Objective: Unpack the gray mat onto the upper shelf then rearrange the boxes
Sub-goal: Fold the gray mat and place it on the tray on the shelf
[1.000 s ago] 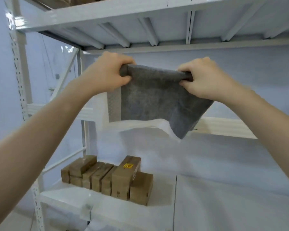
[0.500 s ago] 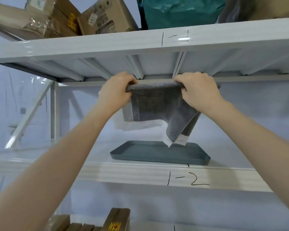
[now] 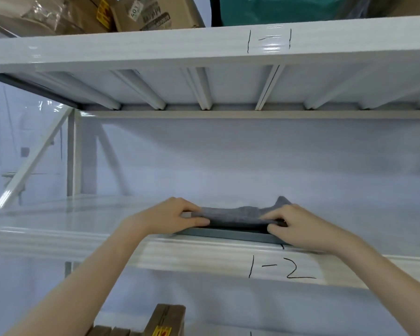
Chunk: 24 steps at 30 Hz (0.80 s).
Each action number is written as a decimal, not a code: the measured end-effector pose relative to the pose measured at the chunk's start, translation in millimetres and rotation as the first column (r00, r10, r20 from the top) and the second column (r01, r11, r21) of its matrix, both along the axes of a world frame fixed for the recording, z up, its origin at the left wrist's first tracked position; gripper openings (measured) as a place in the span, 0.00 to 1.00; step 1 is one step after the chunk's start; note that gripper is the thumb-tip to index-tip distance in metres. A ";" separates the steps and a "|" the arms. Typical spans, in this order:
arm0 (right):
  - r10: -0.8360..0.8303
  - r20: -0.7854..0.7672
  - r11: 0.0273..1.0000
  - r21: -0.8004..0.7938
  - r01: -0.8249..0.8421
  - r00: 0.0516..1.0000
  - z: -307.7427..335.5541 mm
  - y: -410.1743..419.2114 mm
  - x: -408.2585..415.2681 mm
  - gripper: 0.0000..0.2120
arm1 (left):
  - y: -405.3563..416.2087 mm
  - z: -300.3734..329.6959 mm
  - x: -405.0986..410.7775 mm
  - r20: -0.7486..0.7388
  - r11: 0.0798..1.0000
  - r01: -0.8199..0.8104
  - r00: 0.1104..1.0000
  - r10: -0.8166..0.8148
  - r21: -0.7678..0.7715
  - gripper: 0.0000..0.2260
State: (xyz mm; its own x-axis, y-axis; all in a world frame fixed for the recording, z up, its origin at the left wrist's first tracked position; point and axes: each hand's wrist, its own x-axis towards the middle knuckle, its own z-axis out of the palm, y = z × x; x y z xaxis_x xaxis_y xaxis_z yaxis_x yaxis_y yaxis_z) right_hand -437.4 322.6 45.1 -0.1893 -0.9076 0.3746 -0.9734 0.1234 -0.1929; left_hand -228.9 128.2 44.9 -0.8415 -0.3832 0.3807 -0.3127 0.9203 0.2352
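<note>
The gray mat (image 3: 238,214) lies bunched on a dark tray (image 3: 228,232) on the white shelf marked 1-2 (image 3: 204,255). My left hand (image 3: 170,215) grips the mat's left end and my right hand (image 3: 294,226) grips its right end, both resting at the tray's front rim. One corner of the mat sticks up behind my right hand. Brown boxes (image 3: 165,320) with a yellow label stand on the lower shelf, cut off by the bottom edge.
The shelf marked 1-1 (image 3: 204,44) overhead carries cardboard boxes (image 3: 153,13) and a teal bag (image 3: 284,8). A white upright post (image 3: 72,156) and a slanted brace (image 3: 32,161) stand at the left. The wall is close behind.
Both hands have lowered the mat from just under the top shelf down onto the tray on the 1-2 shelf. The view has tilted upward.
</note>
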 end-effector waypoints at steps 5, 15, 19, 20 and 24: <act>0.048 0.162 0.996 0.070 -0.060 0.986 2.7 11.6 6.9 0.17 | 18.5 -4.2 0.8 -0.020 0.993 -0.116 0.993 0.116 0.030 0.36; -0.132 0.072 0.968 0.224 0.113 0.989 4.0 6.4 -2.1 0.19 | 38.2 -12.3 -13.0 0.129 0.964 -0.257 0.956 0.265 -0.071 0.19; -0.155 0.090 0.979 0.149 0.141 0.984 1.8 3.3 -1.6 0.17 | 37.3 -17.1 -13.7 0.056 0.963 -0.246 0.966 0.252 -0.108 0.19; -0.154 0.085 0.987 0.061 0.149 0.984 0.4 4.8 1.0 0.19 | 38.2 -19.0 -13.4 -0.014 0.961 -0.243 0.970 0.243 -0.135 0.19; -0.101 -0.021 0.965 -0.245 0.093 0.995 -9.8 16.0 22.9 0.27 | 43.0 -29.3 -1.9 -0.294 0.959 -0.190 0.948 0.123 -0.209 0.23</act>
